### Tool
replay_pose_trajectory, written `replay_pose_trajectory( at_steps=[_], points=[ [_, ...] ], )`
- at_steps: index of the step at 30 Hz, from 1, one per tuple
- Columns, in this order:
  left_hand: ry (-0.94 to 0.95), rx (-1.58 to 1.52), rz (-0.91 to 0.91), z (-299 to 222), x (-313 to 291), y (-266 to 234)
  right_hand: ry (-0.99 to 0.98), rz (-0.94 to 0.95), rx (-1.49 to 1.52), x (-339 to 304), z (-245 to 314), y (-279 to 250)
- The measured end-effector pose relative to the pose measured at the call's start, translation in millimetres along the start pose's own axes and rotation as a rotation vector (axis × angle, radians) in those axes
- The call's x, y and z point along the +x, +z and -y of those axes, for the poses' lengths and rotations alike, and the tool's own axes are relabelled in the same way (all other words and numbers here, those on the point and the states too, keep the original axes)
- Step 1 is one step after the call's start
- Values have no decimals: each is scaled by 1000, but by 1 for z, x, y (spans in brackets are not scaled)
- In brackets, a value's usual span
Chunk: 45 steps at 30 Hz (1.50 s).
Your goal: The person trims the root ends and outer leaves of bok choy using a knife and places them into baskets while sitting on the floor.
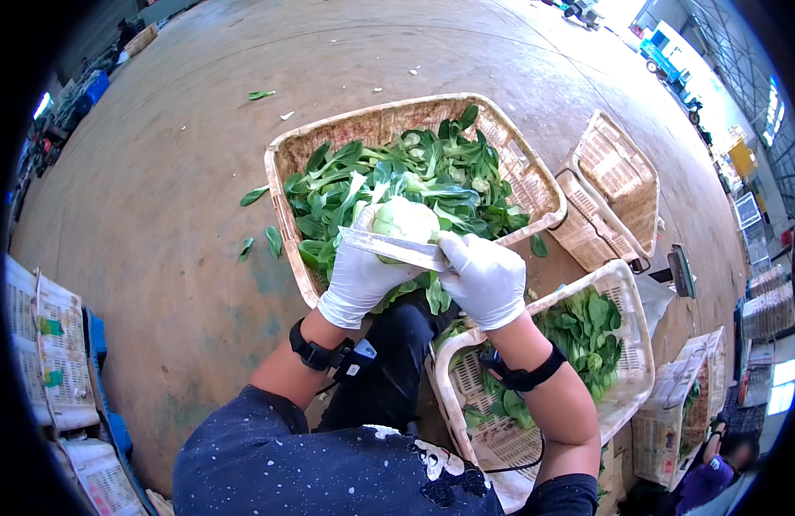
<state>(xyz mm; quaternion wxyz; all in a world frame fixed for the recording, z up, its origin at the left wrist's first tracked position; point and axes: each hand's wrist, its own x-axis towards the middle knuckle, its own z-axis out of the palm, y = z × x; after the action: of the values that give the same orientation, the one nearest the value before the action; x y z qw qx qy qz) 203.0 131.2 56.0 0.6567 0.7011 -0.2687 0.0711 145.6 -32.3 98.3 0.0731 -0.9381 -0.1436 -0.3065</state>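
Observation:
In my gloved left hand (360, 268) is a head of bok choy (406, 218), its pale, rounded base turned up and its leaves pointing away from me. My right hand (485, 277), also in a white glove, is closed around a knife, whose handle is hidden in the fist. The flat knife blade (393, 248) reaches leftward across the near side of the base; whether it has cut in, I cannot tell. Under both hands stands a worn cream plastic crate (363, 129) heaped with loose bok choy leaves (346, 176).
By my right forearm is a second crate (644, 340) holding green bok choy (587, 331). Beyond it sit tipped crates (617, 181). Stray leaves (254, 196) lie on the concrete floor (174, 215). More crates (66, 344) line the left; a person (711, 477) is at lower right.

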Motion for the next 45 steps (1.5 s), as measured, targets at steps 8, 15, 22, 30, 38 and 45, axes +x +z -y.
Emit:
replay_pose_trajectory(
  at_steps=[8,15,22,30,38,45],
  points=[
    [85,299,40,17,7,6,-57,1,93,5,-13,16],
    [-6,104,-33,2,11,4,4,-2,145,11,-19,26],
    [31,40,-274,12,14,-4,874,525,-107,-7,-132,95],
    [364,165,-123,20,-2,-9,832,-68,1260,-17,-37,12],
    [279,654,-181,-32,-22,-16,126,73,721,9,-23,-18],
    [-406,-564,-22,-40,-30,-19,718,-153,686,29,-43,-59]
  ],
)
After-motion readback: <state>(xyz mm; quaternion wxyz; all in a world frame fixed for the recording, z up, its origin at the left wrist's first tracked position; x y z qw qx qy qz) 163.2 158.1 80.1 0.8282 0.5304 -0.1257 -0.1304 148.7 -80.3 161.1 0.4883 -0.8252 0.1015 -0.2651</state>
